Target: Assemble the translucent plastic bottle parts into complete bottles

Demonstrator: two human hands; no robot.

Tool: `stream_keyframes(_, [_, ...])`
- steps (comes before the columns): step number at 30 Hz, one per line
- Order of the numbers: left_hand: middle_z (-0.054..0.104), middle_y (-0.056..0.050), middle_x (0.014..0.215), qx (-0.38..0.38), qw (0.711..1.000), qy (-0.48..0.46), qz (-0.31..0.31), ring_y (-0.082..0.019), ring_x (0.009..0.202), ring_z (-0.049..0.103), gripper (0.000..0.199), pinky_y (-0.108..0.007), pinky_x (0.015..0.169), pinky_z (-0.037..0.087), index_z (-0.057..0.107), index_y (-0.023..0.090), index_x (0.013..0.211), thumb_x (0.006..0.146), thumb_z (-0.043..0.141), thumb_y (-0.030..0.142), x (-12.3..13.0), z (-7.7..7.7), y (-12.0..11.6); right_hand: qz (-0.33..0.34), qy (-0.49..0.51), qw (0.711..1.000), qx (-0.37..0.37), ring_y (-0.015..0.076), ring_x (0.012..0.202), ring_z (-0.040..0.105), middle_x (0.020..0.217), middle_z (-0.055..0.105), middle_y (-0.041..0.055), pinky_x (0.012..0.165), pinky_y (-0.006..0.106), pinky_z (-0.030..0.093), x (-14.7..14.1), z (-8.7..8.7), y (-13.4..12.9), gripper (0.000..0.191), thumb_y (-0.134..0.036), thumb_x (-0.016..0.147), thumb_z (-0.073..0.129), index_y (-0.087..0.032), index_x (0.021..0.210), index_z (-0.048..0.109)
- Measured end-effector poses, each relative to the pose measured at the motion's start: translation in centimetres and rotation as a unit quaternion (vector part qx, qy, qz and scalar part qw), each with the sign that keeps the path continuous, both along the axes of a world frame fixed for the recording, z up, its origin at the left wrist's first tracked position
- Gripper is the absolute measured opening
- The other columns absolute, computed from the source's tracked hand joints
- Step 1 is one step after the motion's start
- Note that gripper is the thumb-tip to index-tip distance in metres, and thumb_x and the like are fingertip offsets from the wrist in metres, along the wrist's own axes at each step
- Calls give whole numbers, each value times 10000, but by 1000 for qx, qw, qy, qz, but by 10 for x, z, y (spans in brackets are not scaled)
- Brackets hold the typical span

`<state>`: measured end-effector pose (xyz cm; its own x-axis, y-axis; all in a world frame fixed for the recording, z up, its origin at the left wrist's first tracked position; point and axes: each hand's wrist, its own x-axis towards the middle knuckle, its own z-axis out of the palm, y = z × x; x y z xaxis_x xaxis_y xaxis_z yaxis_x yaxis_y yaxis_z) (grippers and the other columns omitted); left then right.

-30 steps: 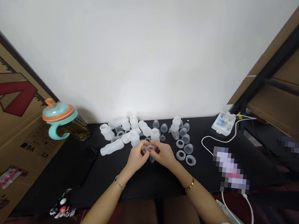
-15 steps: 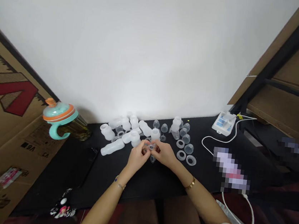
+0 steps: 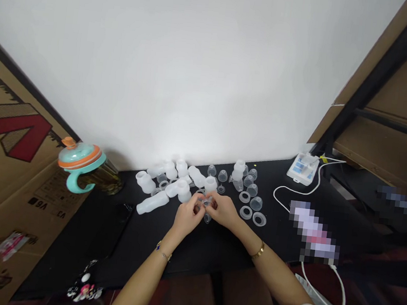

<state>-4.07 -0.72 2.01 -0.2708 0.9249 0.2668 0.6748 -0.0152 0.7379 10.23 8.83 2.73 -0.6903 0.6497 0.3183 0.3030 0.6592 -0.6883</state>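
- One small clear plastic piece point(image 3: 205, 201) sits pinched between both hands, just above the black tabletop point(image 3: 152, 244) and in front of the white bottle shapes; its exact form is too small to tell.
- The left hand point(image 3: 188, 214) is curled, thumb and forefinger nearly closed on the piece's left side; the right hand point(image 3: 224, 211) pinches the opposite side, its other fingers tucked in.
- For good handling, an even, light pinch at the rim seems best, thumbs opposed and wrists low, since smooth plastic could slip or bend under uneven pressure.
- Just below the fingers lies another clear plastic part point(image 3: 207, 218), partly hidden.
- Several hollow-looking, milky-white bottle shapes stand or lie behind and left of the hands, among them an upright one point(image 3: 184, 191) and a long one on its side point(image 3: 152, 202); whether anything is inside cannot be told.
- To the right, clear dome-shaped caps point(image 3: 256, 203) and flat translucent rings point(image 3: 259, 219) lie near each other.
- Farther left, a transparent jug with a teal-and-orange lid point(image 3: 90, 163) holds something dark, brownish-green.
- Far right, a shallow white plastic case with blue patches point(image 3: 302, 168) sits beside a white cable point(image 3: 291, 188); its contents are unclear.
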Motion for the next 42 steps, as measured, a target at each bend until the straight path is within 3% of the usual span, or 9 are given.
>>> stream_keyframes(7, [628, 47, 644, 3, 1000, 0, -1, -134, 522, 565, 204, -234, 569, 391, 598, 221, 1085, 910, 518, 288, 0, 1, 0, 5, 28, 999, -36, 120, 520, 556, 580, 588, -71, 562, 196, 358, 1, 2, -2, 202, -168, 808, 634, -209, 1006, 642])
stream_keyframes(18, [590, 47, 605, 3, 1000, -25, 16, -134, 535, 549, 225, -230, 569, 376, 623, 207, 1052, 953, 496, 365, -2, 6, -1, 9, 7, 1000, -22, 129, 542, 555, 611, 600, -48, 575, 195, 361, -1, 4, -4, 177, -221, 921, 549, -224, 1061, 657])
stream_keyframes(31, [593, 39, 605, 10, 1000, -12, 11, -139, 529, 555, 226, -227, 566, 378, 605, 214, 1029, 986, 473, 393, -4, 5, -1, 10, -4, 1000, 1, 121, 552, 549, 637, 606, -45, 578, 196, 345, -2, 3, -3, 143, -232, 944, 566, -216, 1055, 655])
stream_keyframes(42, [647, 31, 714, 9, 1000, -27, 14, -130, 553, 562, 264, -224, 561, 393, 568, 220, 1160, 907, 539, 291, -5, 3, 0, 12, 15, 1000, 5, 119, 598, 591, 783, 686, -23, 606, 203, 394, 0, 5, -4, 326, -213, 872, 606, -228, 1195, 643])
